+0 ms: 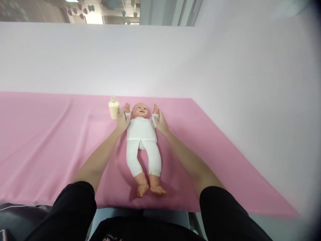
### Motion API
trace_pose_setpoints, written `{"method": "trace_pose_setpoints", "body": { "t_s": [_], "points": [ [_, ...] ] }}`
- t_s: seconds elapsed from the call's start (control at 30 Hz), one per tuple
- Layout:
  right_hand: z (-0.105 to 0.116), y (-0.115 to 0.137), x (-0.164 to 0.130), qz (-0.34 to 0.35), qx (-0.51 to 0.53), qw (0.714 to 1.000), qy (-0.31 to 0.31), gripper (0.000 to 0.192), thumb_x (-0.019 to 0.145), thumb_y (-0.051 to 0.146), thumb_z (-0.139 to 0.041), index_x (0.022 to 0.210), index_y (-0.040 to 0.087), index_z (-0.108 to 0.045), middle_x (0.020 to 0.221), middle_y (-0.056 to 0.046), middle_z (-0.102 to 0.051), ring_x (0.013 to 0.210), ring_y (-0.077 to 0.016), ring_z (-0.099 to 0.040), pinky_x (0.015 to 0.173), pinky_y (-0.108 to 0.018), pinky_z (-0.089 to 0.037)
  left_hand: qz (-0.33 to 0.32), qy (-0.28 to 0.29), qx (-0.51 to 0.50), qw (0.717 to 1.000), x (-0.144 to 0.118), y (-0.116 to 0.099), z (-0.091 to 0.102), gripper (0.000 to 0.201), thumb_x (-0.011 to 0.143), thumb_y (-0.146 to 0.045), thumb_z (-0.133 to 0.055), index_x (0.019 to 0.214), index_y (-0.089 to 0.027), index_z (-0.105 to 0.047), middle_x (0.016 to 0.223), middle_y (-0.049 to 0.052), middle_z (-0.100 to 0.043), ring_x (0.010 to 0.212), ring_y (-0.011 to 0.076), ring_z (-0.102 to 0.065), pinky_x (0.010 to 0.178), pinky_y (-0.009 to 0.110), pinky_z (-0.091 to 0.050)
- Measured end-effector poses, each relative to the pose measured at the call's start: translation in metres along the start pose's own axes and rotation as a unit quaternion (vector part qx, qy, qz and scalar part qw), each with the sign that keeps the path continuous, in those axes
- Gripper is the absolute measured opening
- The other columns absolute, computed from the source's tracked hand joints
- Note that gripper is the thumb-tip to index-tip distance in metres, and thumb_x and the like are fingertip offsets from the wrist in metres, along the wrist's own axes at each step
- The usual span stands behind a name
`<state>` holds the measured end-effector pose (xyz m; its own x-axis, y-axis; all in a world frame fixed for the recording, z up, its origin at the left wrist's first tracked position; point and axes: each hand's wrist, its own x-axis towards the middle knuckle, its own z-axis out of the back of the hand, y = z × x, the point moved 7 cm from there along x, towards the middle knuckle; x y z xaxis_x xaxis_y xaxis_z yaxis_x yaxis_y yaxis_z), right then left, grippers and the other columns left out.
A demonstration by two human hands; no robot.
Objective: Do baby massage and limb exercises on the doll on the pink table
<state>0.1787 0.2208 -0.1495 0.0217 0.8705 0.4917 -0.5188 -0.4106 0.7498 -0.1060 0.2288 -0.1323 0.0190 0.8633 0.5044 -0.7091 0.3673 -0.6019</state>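
Note:
A baby doll (141,129) with a white cloth body lies on its back on a pink cover (62,144), head away from me and bare feet towards me. Both its arms are raised beside its head. My left hand (122,122) is closed round the doll's arm on the left, at the white sleeve part below the doll's hand. On the other side my right hand (161,123) is wrapped about the doll's other arm in the same place. Just left of my left hand stands a cream-coloured pump bottle (114,108), upright, with dark print on its side.
A white wall (100,57) rises behind the pink surface, and another white wall (263,93) borders it on the right. Above the back wall is a window (112,13) with hanging decorations. A dark grey item (22,221) lies at the lower left.

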Motion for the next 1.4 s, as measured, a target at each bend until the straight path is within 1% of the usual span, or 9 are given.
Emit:
{"method": "trace_pose_setpoints", "body": {
  "t_s": [0.1,0.2,0.33,0.5,0.63,0.83,1.0,1.2,1.4],
  "points": [
    [-0.01,-0.022,0.016,-0.131,0.022,0.991,-0.013,0.061,0.097,0.047,-0.052,0.148,0.014,-0.046,0.153,-0.019,-0.056,0.142,-0.0321,-0.054,0.121,-0.05,-0.042,0.098,0.035,0.049,0.993,0.014,0.017,-0.019,0.038,0.101,-0.043,-0.043,0.111,-0.012,-0.064,0.108,0.024,-0.07,0.111,0.0421,-0.067,0.101,0.059,-0.049],
    [-0.018,-0.033,0.022,-0.208,0.017,0.978,0.009,0.045,0.095,0.037,-0.054,0.132,0.012,-0.06,0.131,-0.019,-0.07,0.124,-0.0317,-0.066,0.112,-0.047,-0.049,0.158,0.067,0.075,0.982,0.019,0.028,-0.029,0.048,0.101,-0.049,-0.042,0.118,-0.012,-0.066,0.109,0.026,-0.072,0.115,0.0455,-0.067,0.1,0.06,-0.048],
    [-0.021,-0.037,0.025,-0.229,0.018,0.973,0.022,0.032,0.092,0.032,-0.056,0.115,0.014,-0.069,0.105,-0.014,-0.077,0.104,-0.0281,-0.071,0.101,-0.041,-0.055,0.153,0.097,0.096,0.979,0.02,0.026,-0.032,0.054,0.101,-0.05,-0.042,0.141,-0.018,-0.059,0.108,0.02,-0.075,0.116,0.0424,-0.068,0.103,0.056,-0.047],
    [-0.018,-0.037,0.021,-0.231,0.024,0.972,0.019,0.039,0.093,0.035,-0.053,0.122,0.013,-0.066,0.118,-0.015,-0.075,0.109,-0.0263,-0.071,0.102,-0.04,-0.055,0.192,0.097,0.067,0.974,0.015,0.024,-0.026,0.046,0.1,-0.046,-0.048,0.13,-0.016,-0.064,0.114,0.02,-0.074,0.121,0.0403,-0.066,0.106,0.052,-0.047],
    [-0.008,-0.022,0.014,-0.174,0.061,0.983,0.009,0.053,0.095,0.041,-0.052,0.141,0.016,-0.054,0.14,-0.014,-0.067,0.125,-0.025,-0.066,0.11,-0.042,-0.053,0.163,0.087,-0.011,0.983,0.011,0.013,-0.013,0.035,0.099,-0.038,-0.051,0.123,-0.016,-0.064,0.121,0.018,-0.072,0.118,0.0346,-0.068,0.104,0.047,-0.051],
    [0.015,0.031,-0.017,-0.009,0.1,0.992,0.076,0.069,0.09,0.047,-0.064,0.151,0.017,-0.047,0.149,-0.016,-0.061,0.135,-0.0308,-0.061,0.116,-0.048,-0.05,-0.032,0.093,-0.103,0.99,-0.015,-0.026,0.019,0.05,0.086,-0.029,-0.066,0.133,-0.013,-0.058,0.133,0.017,-0.068,0.123,0.0307,-0.065,0.108,0.046,-0.051],
    [0.029,0.067,-0.058,0.111,-0.016,0.983,0.142,0.05,0.088,0.04,-0.067,0.135,0.025,-0.064,0.139,-0.008,-0.069,0.131,-0.0324,-0.062,0.119,-0.052,-0.044,-0.145,0.161,-0.074,0.974,-0.056,-0.045,0.034,0.047,0.087,-0.026,-0.065,0.133,-0.017,-0.06,0.13,0.013,-0.069,0.12,0.0291,-0.066,0.109,0.046,-0.051],
    [0.023,0.072,-0.097,0.225,-0.126,0.951,0.168,0.044,0.088,0.02,-0.051,0.129,0.023,-0.067,0.139,-0.01,-0.069,0.134,-0.0304,-0.061,0.117,-0.052,-0.043,-0.222,0.209,0.015,0.952,-0.086,-0.051,0.03,0.04,0.09,-0.024,-0.058,0.128,-0.018,-0.065,0.134,0.016,-0.068,0.134,0.0335,-0.059,0.118,0.053,-0.043],
    [0.018,0.065,-0.101,0.201,-0.128,0.96,0.144,0.047,0.091,0.022,-0.047,0.135,0.023,-0.063,0.142,-0.01,-0.067,0.138,-0.0296,-0.058,0.119,-0.051,-0.043,-0.234,0.191,0.032,0.953,-0.089,-0.048,0.028,0.045,0.093,-0.027,-0.054,0.136,-0.017,-0.06,0.142,0.017,-0.064,0.139,0.0327,-0.055,0.12,0.052,-0.041]
  ]
}}
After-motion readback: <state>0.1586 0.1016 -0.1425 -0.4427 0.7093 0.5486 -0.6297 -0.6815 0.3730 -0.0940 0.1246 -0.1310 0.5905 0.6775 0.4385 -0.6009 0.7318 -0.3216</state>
